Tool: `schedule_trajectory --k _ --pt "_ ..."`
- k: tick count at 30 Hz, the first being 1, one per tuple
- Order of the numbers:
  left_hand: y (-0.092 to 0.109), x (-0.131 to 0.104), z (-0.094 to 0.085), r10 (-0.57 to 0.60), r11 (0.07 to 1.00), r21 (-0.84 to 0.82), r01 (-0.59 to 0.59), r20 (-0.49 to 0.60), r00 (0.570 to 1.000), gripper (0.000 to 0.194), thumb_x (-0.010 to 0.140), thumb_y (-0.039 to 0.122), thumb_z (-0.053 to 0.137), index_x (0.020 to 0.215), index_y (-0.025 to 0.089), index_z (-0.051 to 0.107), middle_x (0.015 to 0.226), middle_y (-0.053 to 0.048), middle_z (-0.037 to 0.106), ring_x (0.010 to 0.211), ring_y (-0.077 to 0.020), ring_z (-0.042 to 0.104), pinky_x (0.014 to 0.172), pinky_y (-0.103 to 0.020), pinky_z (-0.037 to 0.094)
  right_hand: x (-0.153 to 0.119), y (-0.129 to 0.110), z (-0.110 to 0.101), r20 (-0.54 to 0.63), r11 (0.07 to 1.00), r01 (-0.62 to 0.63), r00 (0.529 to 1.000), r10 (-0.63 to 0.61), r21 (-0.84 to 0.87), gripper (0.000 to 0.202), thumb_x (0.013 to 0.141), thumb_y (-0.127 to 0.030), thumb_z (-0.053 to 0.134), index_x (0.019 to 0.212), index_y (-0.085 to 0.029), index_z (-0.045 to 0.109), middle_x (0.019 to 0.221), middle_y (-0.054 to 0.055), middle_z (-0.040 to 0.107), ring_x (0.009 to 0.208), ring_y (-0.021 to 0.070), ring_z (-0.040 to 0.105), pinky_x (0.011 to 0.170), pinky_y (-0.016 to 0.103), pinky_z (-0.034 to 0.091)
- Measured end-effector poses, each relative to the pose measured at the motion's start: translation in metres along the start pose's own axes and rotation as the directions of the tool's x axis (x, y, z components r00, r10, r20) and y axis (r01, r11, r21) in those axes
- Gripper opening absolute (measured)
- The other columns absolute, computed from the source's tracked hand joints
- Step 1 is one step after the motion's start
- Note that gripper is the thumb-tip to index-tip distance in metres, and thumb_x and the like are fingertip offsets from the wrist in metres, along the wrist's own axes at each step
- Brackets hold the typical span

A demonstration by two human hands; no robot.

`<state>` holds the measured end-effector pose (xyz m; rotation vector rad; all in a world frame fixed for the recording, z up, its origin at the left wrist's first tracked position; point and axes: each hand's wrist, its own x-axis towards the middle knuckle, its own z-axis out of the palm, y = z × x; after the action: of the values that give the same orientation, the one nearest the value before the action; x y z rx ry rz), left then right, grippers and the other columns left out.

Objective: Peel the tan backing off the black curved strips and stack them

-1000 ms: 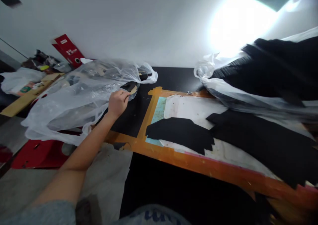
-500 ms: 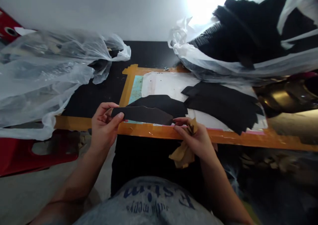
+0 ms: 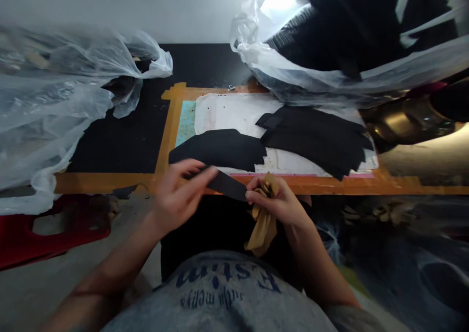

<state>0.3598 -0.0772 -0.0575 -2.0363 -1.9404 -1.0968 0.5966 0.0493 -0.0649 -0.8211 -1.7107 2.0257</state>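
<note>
Head view, inspected at the taped work board [image 3: 293,185]. A thin black strip [image 3: 229,185] is held just in front of the board's near edge, above the person's lap, spanning the gap between both hands.

Left hand [image 3: 179,197]: fingers closed in a pinch on the strip's left end, though motion blur hides the exact contact. Right hand [image 3: 278,202]: thumb and forefinger clamped on the strip's right end, with a bundle of tan backing paper [image 3: 262,224] gripped in the same hand and hanging below it. The hands are apart, joined only by the strip.

Handling judgement: the strip appears light, flat and pliable, likely thin fabric or foam sheet. It keeps a fairly straight line between the two pinches, which suggests some body, yet it would probably droop if held at one end only. A hold at both ends, as shown, looks the sound choice. No sign of fragility; whether one face is sticky cannot be told.

Beyond the strip, lying on the board: a larger black cut piece [image 3: 220,149] just behind the hands, and a stack of black pieces [image 3: 315,139] to its right. Left of the board sits a clear plastic bag [image 3: 54,102]; behind the board's right part, a second plastic bag with dark material [image 3: 348,39].
</note>
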Motion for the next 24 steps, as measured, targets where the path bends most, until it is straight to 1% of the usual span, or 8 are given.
schedule_trajectory --k 2,3,5,10,16,20,22,24 --pt "0.015 0.008 0.005 0.201 0.958 -0.24 -0.159 0.162 0.966 0.042 0.096 0.01 0.058 0.132 0.031 0.068 0.123 -0.009 0.068 0.106 -0.018 0.069 0.087 -0.029 0.061 -0.003 -0.001 0.003 0.002 0.999 0.007 1.0 -0.007 0.036 0.036 0.079 -0.049 0.083 0.081 -0.018 0.065 0.065 -0.002 0.06 0.055 0.0106 0.051 0.053 0.024 0.041" --pt "0.021 0.012 0.008 0.255 0.923 -0.341 -0.18 0.191 0.948 0.041 0.098 0.01 0.056 0.132 0.03 0.067 0.12 -0.008 0.069 0.105 -0.0167 0.07 0.085 -0.027 0.061 -0.003 -0.001 0.005 -0.005 0.998 0.012 1.0 -0.012 0.054 0.037 0.078 -0.049 0.084 0.081 -0.018 0.064 0.063 -0.002 0.058 0.054 0.0101 0.049 0.052 0.024 0.04" --pt "0.028 0.017 0.015 0.276 0.872 -0.463 -0.162 0.191 0.942 0.037 0.099 0.011 0.057 0.131 0.028 0.067 0.114 -0.008 0.072 0.103 -0.0161 0.072 0.084 -0.026 0.061 -0.005 0.002 0.008 -0.008 0.996 0.01 1.0 -0.01 0.085 0.038 0.078 -0.051 0.084 0.079 -0.019 0.063 0.06 -0.004 0.054 0.051 0.0092 0.045 0.048 0.024 0.038" --pt "0.029 0.016 0.026 0.22 0.819 -0.565 -0.095 0.157 0.963 0.029 0.095 0.014 0.066 0.122 0.026 0.07 0.106 -0.006 0.073 0.097 -0.0154 0.072 0.084 -0.027 0.062 -0.005 0.018 0.017 0.078 0.967 -0.052 0.996 0.034 0.249 0.042 0.079 -0.054 0.083 0.08 -0.019 0.06 0.058 -0.005 0.051 0.045 0.0073 0.042 0.042 0.021 0.033" --pt "0.025 0.007 0.02 0.201 0.787 -0.617 -0.03 0.211 0.957 0.025 0.093 0.014 0.07 0.116 0.025 0.071 0.109 -0.007 0.074 0.101 -0.0175 0.072 0.087 -0.03 0.061 -0.006 0.034 0.038 0.164 0.902 -0.122 0.985 0.058 0.413 0.047 0.073 -0.057 0.086 0.077 -0.02 0.057 0.057 -0.007 0.049 0.044 0.0063 0.042 0.042 0.02 0.037" --pt "0.019 -0.015 0.015 0.185 0.789 -0.614 -0.021 0.204 0.961 0.019 0.091 0.011 0.069 0.103 0.025 0.073 0.099 -0.004 0.074 0.089 -0.0156 0.072 0.076 -0.027 0.06 -0.016 0.05 0.052 0.228 0.825 -0.192 0.97 0.079 0.531 0.049 0.07 -0.052 0.09 0.072 -0.02 0.053 0.058 -0.007 0.048 0.045 0.0052 0.041 0.041 0.018 0.038" --pt "0.013 -0.028 0.01 0.117 0.796 -0.605 -0.012 0.134 0.984 0.014 0.092 0.014 0.068 0.099 0.025 0.072 0.095 -0.003 0.072 0.085 -0.0159 0.071 0.074 -0.03 0.06 -0.024 0.065 0.053 0.166 0.752 -0.198 0.979 0.12 0.629 0.051 0.072 -0.05 0.088 0.069 -0.02 0.047 0.061 -0.007 0.049 0.045 0.0042 0.038 0.04 0.017 0.038" --pt "0.005 -0.039 0.004 -0.075 0.809 -0.582 0.083 0.038 0.996 0.005 0.093 0.023 0.068 0.095 0.028 0.067 0.092 -0.002 0.067 0.086 -0.0181 0.068 0.079 -0.039 0.06 -0.033 0.085 0.046 -0.022 0.702 -0.15 0.973 0.23 0.696 0.051 0.071 -0.048 0.087 0.07 -0.021 0.043 0.065 -0.006 0.053 0.045 0.0038 0.036 0.037 0.015 0.035"
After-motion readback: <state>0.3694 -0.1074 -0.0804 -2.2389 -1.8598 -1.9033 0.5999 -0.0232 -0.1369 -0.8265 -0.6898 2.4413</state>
